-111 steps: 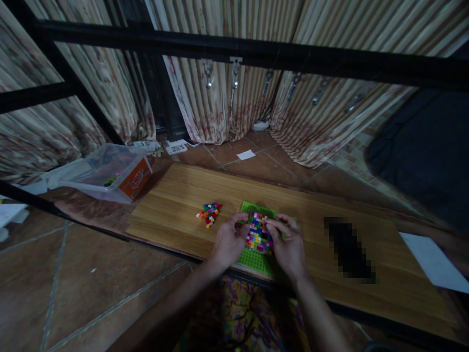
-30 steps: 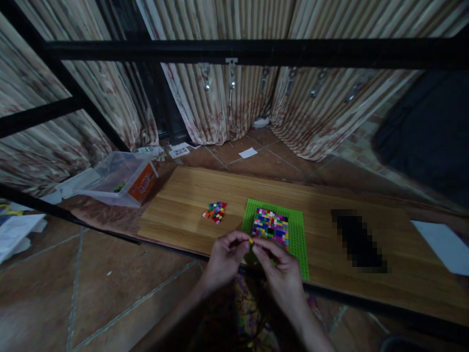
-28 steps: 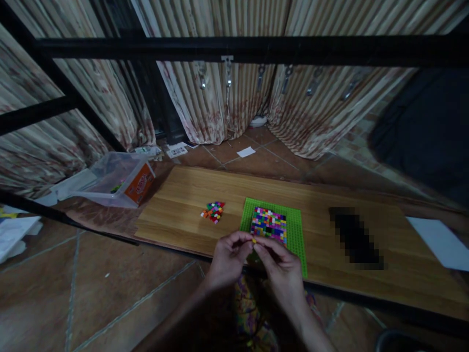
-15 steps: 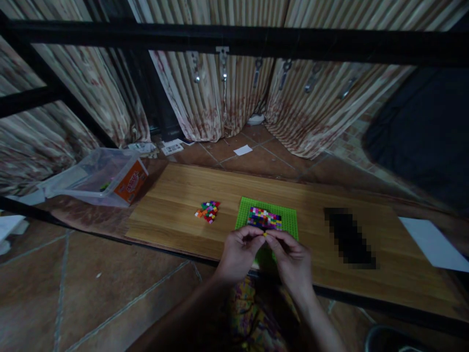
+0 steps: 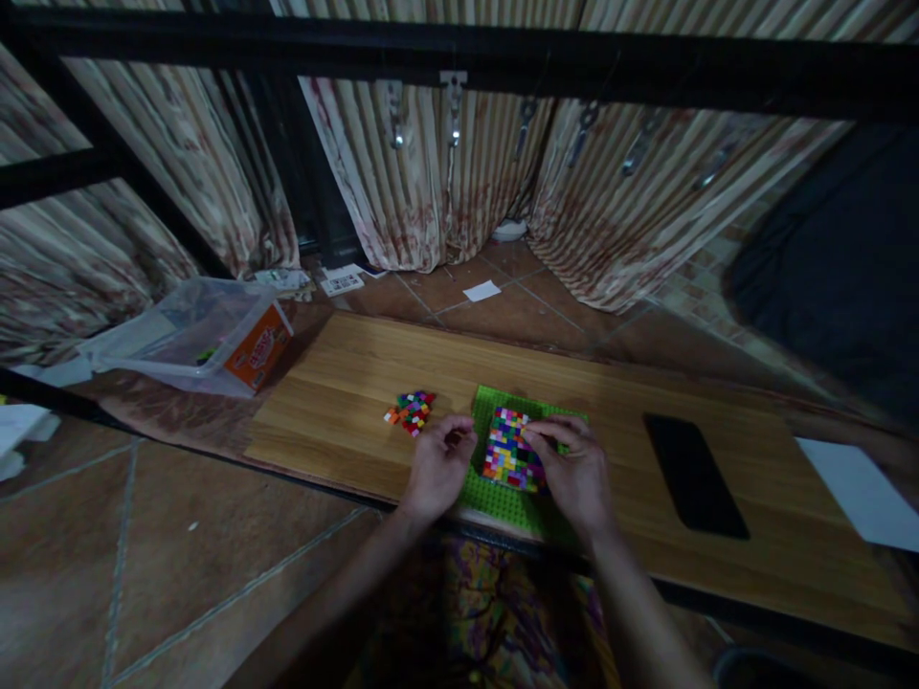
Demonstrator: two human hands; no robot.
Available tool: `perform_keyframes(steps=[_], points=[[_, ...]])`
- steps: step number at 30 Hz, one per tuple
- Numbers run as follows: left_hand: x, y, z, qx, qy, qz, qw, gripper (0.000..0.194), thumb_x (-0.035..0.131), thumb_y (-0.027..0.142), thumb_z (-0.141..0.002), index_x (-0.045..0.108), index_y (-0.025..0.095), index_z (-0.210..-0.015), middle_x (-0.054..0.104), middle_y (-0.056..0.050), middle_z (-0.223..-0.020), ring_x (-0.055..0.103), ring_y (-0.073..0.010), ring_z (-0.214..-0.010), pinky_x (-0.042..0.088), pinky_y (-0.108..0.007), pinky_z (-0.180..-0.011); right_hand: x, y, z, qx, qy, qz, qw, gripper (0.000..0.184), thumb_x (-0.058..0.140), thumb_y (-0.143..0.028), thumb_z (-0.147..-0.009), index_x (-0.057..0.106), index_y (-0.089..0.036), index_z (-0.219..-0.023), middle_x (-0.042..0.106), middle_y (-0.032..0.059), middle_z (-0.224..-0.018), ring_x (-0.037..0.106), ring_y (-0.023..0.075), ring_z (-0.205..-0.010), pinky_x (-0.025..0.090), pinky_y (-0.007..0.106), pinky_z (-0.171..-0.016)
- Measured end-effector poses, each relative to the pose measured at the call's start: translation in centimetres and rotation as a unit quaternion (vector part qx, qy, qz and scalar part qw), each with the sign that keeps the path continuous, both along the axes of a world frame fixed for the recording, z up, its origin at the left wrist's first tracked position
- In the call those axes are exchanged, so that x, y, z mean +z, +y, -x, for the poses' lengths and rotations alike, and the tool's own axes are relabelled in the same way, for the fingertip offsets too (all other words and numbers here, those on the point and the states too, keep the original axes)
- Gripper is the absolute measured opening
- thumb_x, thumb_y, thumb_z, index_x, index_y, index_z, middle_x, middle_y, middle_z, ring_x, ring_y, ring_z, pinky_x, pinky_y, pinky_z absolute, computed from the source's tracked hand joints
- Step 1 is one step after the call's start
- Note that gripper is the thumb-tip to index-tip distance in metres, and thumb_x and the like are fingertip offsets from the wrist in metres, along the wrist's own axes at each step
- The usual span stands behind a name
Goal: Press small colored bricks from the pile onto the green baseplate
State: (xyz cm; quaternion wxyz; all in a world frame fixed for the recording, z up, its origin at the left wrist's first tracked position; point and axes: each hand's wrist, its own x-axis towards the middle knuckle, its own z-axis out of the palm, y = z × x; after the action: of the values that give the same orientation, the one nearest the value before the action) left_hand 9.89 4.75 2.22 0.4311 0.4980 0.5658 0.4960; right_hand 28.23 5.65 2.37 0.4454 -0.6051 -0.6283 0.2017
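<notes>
A green baseplate (image 5: 503, 500) lies on the wooden board (image 5: 359, 383) with a patch of small multicoloured bricks (image 5: 507, 452) pressed onto it. My left hand (image 5: 437, 468) rests at the plate's left edge, its fingers curled in. My right hand (image 5: 574, 469) sits over the plate's right side, fingertips pinched at the upper right edge of the brick patch. What either hand holds is too small to make out. A little heap of loose coloured bricks (image 5: 409, 411) lies left of the plate.
A black phone (image 5: 693, 474) lies flat on the board's right part. A clear plastic tub (image 5: 208, 335) with an orange label stands off the left end. White paper (image 5: 858, 493) lies far right. A black metal bar (image 5: 459, 57) crosses overhead, with curtains behind.
My hands were together in front of the plate, pinching a small yellow brick. They have moved apart and down onto the plate, the right one to the brick patch.
</notes>
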Motion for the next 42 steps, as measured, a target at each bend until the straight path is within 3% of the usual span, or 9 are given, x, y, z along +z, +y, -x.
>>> perform_keyframes(steps=[8, 16, 23, 32, 42], points=[[-0.2, 1.1, -0.7, -0.018, 0.037, 0.0, 0.999, 0.02, 0.058, 0.021, -0.08, 0.067, 0.017, -0.097, 0.07, -0.004, -0.091, 0.063, -0.015, -0.075, 0.051, -0.027, -0.071, 0.1, 0.1, -0.2, 0.021, -0.04, -0.005, 0.999, 0.016, 0.062, -0.037, -0.08, 0.074, -0.027, -0.079, 0.063, 0.0033, -0.091, 0.058, 0.0197, -0.089, 0.044, 0.036, -0.083], [-0.3, 3.6, -2.0, -0.089, 0.054, -0.054, 0.993, 0.03, 0.058, 0.022, -0.082, 0.064, 0.019, -0.112, 0.067, -0.006, -0.115, 0.061, -0.0209, -0.107, 0.047, -0.036, -0.097, -0.6, 0.5, -0.2, 0.003, -0.015, -0.001, 1.0, 0.019, 0.066, -0.04, -0.075, 0.072, -0.023, -0.082, 0.063, 0.0046, -0.092, 0.058, 0.0208, -0.09, 0.045, 0.037, -0.083], [0.0, 5.2, -3.9, -0.186, 0.036, -0.009, 0.982, 0.029, 0.059, 0.018, -0.078, 0.068, 0.017, -0.105, 0.071, -0.006, -0.106, 0.065, -0.0197, -0.099, 0.049, -0.034, -0.093, -0.7, 0.2, -0.5, 0.005, -0.037, -0.02, 0.999, 0.023, 0.068, -0.04, -0.074, 0.07, -0.023, -0.09, 0.063, 0.0065, -0.099, 0.058, 0.0225, -0.097, 0.045, 0.039, -0.088], [0.4, 5.0, -4.0, -0.177, 0.066, 0.01, 0.982, 0.028, 0.064, 0.022, -0.072, 0.071, 0.017, -0.099, 0.072, -0.003, -0.083, 0.064, -0.017, -0.075, 0.052, -0.028, -0.074, -1.5, -1.0, -0.8, -0.058, 0.034, -0.033, 0.997, 0.026, 0.054, -0.039, -0.085, 0.069, -0.019, -0.089, 0.066, 0.0073, -0.096, 0.06, 0.02, -0.093, 0.045, 0.036, -0.087], [0.7, 4.8, -4.5, -0.17, 0.066, 0.062, 0.981, 0.029, 0.06, 0.017, -0.071, 0.071, 0.016, -0.097, 0.07, -0.001, -0.081, 0.059, -0.0128, -0.068, 0.048, -0.024, -0.068, -1.7, -1.3, -0.8, -0.062, 0.034, -0.029, 0.997, 0.033, 0.05, -0.043, -0.088, 0.07, -0.018, -0.09, 0.067, 0.0089, -0.096, 0.06, 0.0213, -0.094, 0.045, 0.037, -0.086]])
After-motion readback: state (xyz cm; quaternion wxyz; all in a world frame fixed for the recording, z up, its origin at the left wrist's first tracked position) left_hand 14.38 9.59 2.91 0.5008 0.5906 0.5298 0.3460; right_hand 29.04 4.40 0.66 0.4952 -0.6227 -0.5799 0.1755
